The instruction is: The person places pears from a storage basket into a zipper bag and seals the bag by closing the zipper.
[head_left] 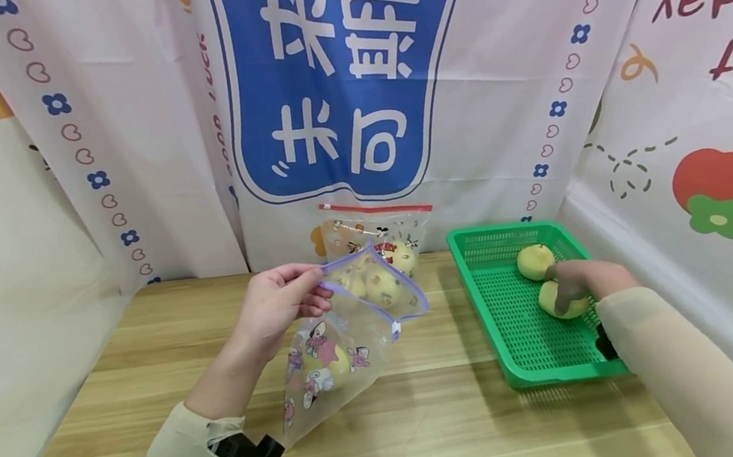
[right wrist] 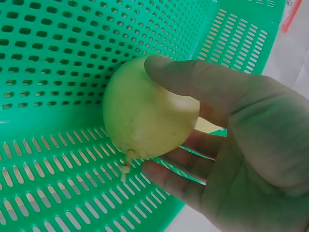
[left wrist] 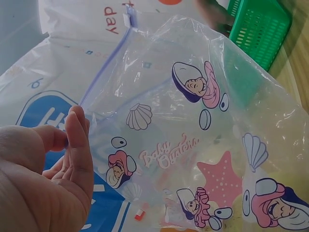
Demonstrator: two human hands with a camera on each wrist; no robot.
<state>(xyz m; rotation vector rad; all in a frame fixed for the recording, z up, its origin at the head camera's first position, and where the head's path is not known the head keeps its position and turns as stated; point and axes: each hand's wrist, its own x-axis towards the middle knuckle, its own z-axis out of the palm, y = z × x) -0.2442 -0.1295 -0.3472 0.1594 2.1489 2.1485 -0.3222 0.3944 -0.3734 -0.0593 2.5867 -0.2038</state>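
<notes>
My left hand (head_left: pixel 280 302) pinches the purple-edged rim of a clear zip bag (head_left: pixel 367 383) printed with pink cartoon figures. The bag's mouth gapes, its white slider hangs at the right corner, and a yellow pear shows low inside. In the left wrist view, thumb and fingers (left wrist: pixel 79 145) meet at that rim. Over the green basket (head_left: pixel 485 313), my right hand (head_left: pixel 586 280) grips a yellow-green pear (head_left: pixel 558 301). The right wrist view shows this pear (right wrist: pixel 140 111) between thumb and fingers, stem pointing down. Another pear (head_left: pixel 533 262) lies behind it in the basket.
Behind the held bag stands a second zip bag (head_left: pixel 403 254) with a red zip, holding several pears. It is partly hidden by the front bag. The wooden table (head_left: pixel 442 416) meets printed cloth walls (head_left: pixel 498 130) at the back and sides.
</notes>
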